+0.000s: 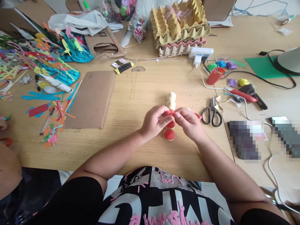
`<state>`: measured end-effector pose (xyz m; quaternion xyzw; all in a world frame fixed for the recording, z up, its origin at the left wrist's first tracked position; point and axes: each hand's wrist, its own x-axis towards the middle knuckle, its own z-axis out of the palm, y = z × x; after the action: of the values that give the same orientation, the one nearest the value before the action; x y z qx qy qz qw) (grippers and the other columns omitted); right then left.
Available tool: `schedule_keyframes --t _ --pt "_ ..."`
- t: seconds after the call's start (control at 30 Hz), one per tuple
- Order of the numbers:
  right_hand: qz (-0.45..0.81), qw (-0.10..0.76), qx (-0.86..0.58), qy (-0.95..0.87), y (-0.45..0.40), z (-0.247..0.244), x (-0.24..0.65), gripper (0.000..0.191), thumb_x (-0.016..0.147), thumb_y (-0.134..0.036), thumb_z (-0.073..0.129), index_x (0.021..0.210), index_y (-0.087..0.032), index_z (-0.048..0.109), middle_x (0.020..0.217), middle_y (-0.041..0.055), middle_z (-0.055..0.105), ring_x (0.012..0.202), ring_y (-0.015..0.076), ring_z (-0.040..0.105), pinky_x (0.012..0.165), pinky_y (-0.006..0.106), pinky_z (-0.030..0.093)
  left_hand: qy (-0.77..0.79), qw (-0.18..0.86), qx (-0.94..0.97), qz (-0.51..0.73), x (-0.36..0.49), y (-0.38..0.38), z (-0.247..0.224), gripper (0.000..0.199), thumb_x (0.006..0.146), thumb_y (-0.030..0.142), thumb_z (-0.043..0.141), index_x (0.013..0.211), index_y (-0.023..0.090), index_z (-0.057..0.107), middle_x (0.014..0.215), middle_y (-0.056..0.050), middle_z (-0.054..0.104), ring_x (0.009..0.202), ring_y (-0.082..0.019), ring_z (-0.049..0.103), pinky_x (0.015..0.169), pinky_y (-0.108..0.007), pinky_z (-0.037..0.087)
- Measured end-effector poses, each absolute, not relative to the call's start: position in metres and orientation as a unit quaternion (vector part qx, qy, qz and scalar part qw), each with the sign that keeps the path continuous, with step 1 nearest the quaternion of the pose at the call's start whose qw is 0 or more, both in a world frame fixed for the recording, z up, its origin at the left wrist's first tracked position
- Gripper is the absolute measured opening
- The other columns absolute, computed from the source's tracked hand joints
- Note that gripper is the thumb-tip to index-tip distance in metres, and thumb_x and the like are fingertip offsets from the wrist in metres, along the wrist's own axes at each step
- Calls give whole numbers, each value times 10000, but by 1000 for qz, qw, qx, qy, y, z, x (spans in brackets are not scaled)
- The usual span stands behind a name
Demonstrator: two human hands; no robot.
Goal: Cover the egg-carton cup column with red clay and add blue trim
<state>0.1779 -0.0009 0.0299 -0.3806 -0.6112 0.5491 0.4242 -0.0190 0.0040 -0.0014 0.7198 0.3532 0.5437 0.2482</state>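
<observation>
Over the middle of the table, my left hand (156, 121) and my right hand (188, 122) meet fingertip to fingertip. Both pinch a small piece of red modelling clay (171, 112) between thumbs and fingers. Under them lies a strip of egg-carton cups (171, 97), running away from me. Its far cups are bare and cream-coloured; the nearest cup holds a red clay filling (169, 134), with another red one just beyond, partly behind my fingers. A further red bit (198, 116) shows beside my right hand. Whether the pinched clay touches the strip is hidden.
Black-handled scissors (212, 114) lie to the right, near a red cup (215, 76) and a white cable. Stacked egg trays (179, 31) stand behind a power strip (201, 52). Leftward are a cardboard sheet (90, 100), paper strips and another person's arm (9, 170).
</observation>
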Motion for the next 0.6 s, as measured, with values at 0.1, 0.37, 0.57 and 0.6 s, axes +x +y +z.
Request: schedule_keyframes --t 0.1,0.37,0.57,0.6 --pt "538 436 -395 -604 0 31 178 650 977 -874 764 811 -252 669 709 -26 501 681 168 430 676 346 426 351 221 729 545 -19 3 -3 475 1054 674 794 1223 235 731 1000 -40 841 808 -148 754 726 -289 584" --pt "545 439 -378 -606 0 33 180 635 994 -855 763 824 -249 686 697 -31 505 656 163 407 683 355 423 361 176 747 530 -19 2 1 225 1141 458 743 1083 250 805 908 -14 845 763 -137 728 770 -293 600" --pt "543 437 -380 -608 1 33 179 626 979 -852 785 843 -254 661 706 -36 493 667 164 415 674 345 423 370 160 751 523 -21 4 -2 317 1119 525 762 978 246 809 846 -11 831 695 -133 690 689 -287 547" --pt "537 437 -382 -612 1 32 179 639 983 -861 771 826 -253 654 704 -34 492 670 165 417 680 347 428 366 152 753 526 -22 4 -2 331 1124 525 756 953 245 801 822 -3 819 690 -131 684 682 -285 536"
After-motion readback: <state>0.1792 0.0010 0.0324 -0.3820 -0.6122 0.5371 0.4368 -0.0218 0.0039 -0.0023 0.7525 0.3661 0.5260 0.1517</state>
